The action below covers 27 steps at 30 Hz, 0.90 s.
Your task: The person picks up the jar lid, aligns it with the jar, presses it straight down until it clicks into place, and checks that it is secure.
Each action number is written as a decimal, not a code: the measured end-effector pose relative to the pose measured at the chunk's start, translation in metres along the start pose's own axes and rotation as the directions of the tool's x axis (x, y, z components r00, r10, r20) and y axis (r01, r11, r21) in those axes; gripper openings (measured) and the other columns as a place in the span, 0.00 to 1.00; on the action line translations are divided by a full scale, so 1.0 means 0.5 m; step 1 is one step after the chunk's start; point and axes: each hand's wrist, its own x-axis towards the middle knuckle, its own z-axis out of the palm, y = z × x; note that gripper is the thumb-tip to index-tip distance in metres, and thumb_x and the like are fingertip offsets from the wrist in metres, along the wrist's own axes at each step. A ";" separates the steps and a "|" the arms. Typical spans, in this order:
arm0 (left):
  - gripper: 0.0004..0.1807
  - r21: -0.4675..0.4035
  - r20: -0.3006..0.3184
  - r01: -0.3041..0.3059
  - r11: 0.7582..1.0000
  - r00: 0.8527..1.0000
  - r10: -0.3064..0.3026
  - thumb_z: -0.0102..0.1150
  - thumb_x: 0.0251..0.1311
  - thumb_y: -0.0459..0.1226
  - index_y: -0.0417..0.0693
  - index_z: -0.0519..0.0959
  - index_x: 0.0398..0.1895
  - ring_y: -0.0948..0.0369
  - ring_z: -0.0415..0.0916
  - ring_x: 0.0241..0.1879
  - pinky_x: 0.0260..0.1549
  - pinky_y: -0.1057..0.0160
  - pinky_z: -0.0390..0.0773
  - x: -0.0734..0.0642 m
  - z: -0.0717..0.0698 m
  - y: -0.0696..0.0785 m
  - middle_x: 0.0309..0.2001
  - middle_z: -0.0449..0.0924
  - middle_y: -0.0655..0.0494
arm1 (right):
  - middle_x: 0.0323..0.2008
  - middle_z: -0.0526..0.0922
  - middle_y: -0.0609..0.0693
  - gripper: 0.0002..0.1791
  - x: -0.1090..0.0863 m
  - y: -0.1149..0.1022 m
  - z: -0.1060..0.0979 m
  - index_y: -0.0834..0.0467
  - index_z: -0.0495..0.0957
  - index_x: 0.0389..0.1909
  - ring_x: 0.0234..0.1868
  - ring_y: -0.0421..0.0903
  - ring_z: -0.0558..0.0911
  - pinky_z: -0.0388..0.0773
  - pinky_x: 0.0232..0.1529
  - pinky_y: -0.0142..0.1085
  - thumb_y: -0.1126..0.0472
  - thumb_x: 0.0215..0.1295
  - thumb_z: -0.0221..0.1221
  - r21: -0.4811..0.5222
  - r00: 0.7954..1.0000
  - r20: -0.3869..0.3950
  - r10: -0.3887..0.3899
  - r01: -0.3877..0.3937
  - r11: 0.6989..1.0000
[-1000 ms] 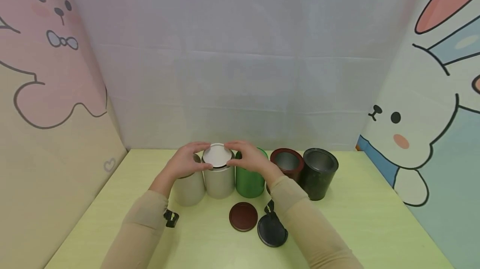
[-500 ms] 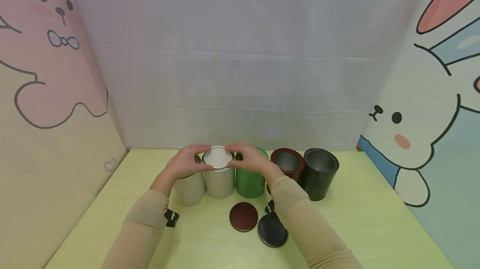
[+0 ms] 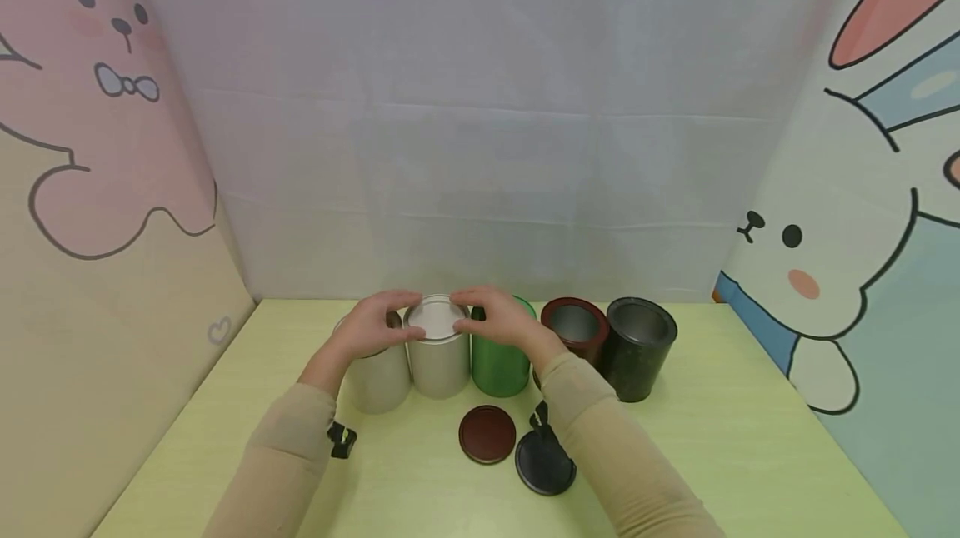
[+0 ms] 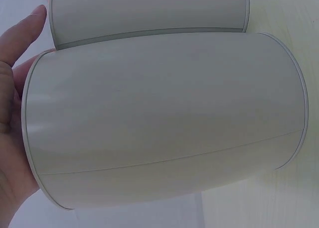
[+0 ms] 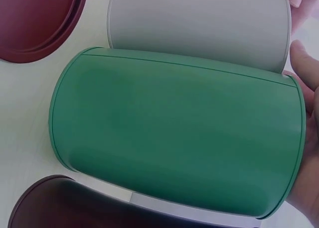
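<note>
A white lid [image 3: 437, 316] lies level at the top of a white can [image 3: 440, 367], second from the left in a row. My left hand [image 3: 372, 324] grips the lid's left edge, thumb in front and fingers behind. From the opposite side, my right hand [image 3: 498, 320] holds its right edge in the same way. In the left wrist view, another white can [image 4: 164, 113] fills the foreground and part of the left hand shows behind its top. A green can [image 5: 179, 128] covers much of the right hand in the right wrist view. Both wrist views hide the lid.
An open dark red can [image 3: 590, 346] and an open black can [image 3: 633, 363] stand at the row's right end. In front lie a dark red lid [image 3: 487, 435] and a black lid [image 3: 545, 465], near the right forearm. A pale wall [image 3: 480, 146] rises behind.
The white lid has gone from tilted, with its far edge raised, to level on the can. Both hands stayed at its edges, sinking slightly at the back. The other cans and lids kept their places.
</note>
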 end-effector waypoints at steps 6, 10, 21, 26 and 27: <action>0.25 0.029 -0.028 -0.032 0.999 0.999 0.032 0.69 0.60 0.38 0.37 0.80 0.58 0.51 0.79 0.46 0.45 0.51 0.80 0.000 0.004 -0.004 0.58 0.78 0.41 | 0.63 0.76 0.57 0.25 0.002 0.000 0.004 0.61 0.75 0.65 0.65 0.56 0.72 0.69 0.64 0.47 0.55 0.70 0.61 -0.010 1.000 -0.016 -0.021 0.021 1.000; 0.24 0.043 -0.030 -0.017 0.999 0.999 0.019 0.70 0.60 0.38 0.38 0.81 0.58 0.53 0.78 0.44 0.43 0.52 0.80 0.000 0.004 -0.003 0.57 0.79 0.41 | 0.62 0.77 0.56 0.23 0.004 -0.001 0.007 0.60 0.77 0.63 0.64 0.55 0.74 0.71 0.63 0.46 0.56 0.70 0.61 -0.009 0.999 -0.030 -0.024 0.024 1.000; 0.24 0.052 -0.009 -0.014 0.999 1.000 0.014 0.70 0.59 0.39 0.40 0.81 0.57 0.54 0.77 0.43 0.42 0.55 0.80 0.002 0.003 0.001 0.56 0.80 0.43 | 0.62 0.78 0.54 0.23 0.006 -0.006 0.008 0.59 0.78 0.62 0.64 0.54 0.74 0.71 0.63 0.45 0.55 0.69 0.63 -0.040 1.000 -0.025 0.012 -0.012 0.999; 0.24 0.079 0.004 -0.005 0.997 1.000 0.005 0.71 0.58 0.40 0.39 0.81 0.57 0.54 0.78 0.43 0.43 0.54 0.80 0.006 0.003 0.002 0.55 0.80 0.43 | 0.62 0.78 0.54 0.23 0.008 -0.014 0.004 0.59 0.78 0.62 0.64 0.53 0.74 0.71 0.63 0.45 0.56 0.69 0.63 -0.046 0.999 -0.012 0.030 -0.030 0.998; 0.24 0.083 0.006 -0.004 0.997 1.000 0.003 0.71 0.58 0.40 0.39 0.81 0.57 0.55 0.78 0.43 0.43 0.54 0.80 0.007 0.003 0.003 0.55 0.80 0.43 | 0.62 0.78 0.54 0.23 0.007 -0.015 0.003 0.59 0.78 0.62 0.64 0.53 0.74 0.71 0.63 0.45 0.56 0.69 0.63 -0.042 0.999 -0.010 0.031 -0.031 0.999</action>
